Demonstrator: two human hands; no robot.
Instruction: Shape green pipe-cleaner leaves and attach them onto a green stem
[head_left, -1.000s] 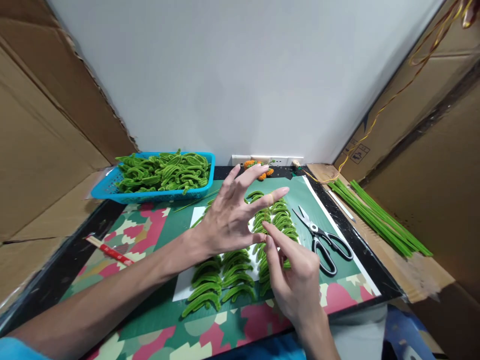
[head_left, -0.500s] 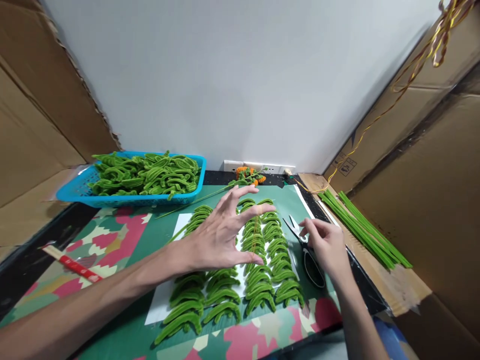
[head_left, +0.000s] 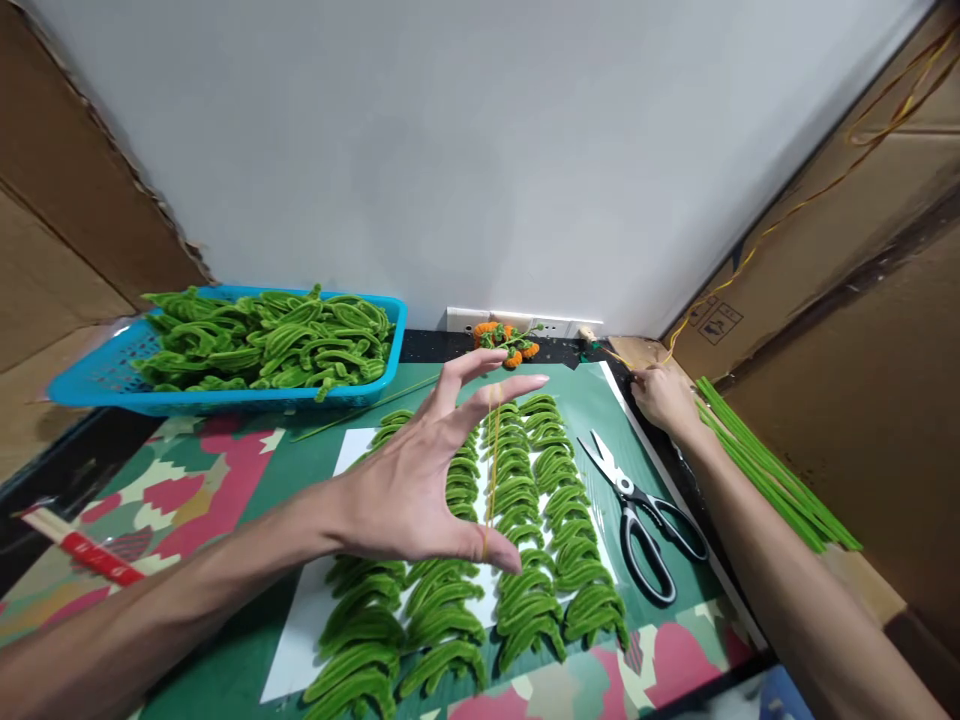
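Note:
My left hand [head_left: 427, 480] is spread over the rows of curved fuzzy green pieces [head_left: 517, 480], with a thin yellow rubber band [head_left: 493, 460] stretched between its thumb and index finger. At the table's back right, my right hand [head_left: 666, 398] has its fingers pinched together, near the tops of the green stems [head_left: 780, 480]; anything between its fingertips is too small to make out. Black-and-grey scissors [head_left: 626, 487] lie partly open on the green mat [head_left: 585, 400], right of the rows. White paper [head_left: 289, 650] shows beneath the green pieces.
A blue basket [head_left: 97, 375] heaped with green fuzzy pieces [head_left: 285, 340] stands at the back left. Orange flowers [head_left: 510, 345] lie by a power strip [head_left: 551, 325]. Red-wrapped chopsticks [head_left: 97, 560] are at the left. Cardboard [head_left: 847, 330] and a wall [head_left: 450, 150] border the table.
My right hand has moved from beside the scissors to the back right, near the stems. My left hand stays spread with the rubber band. The view has shifted slightly.

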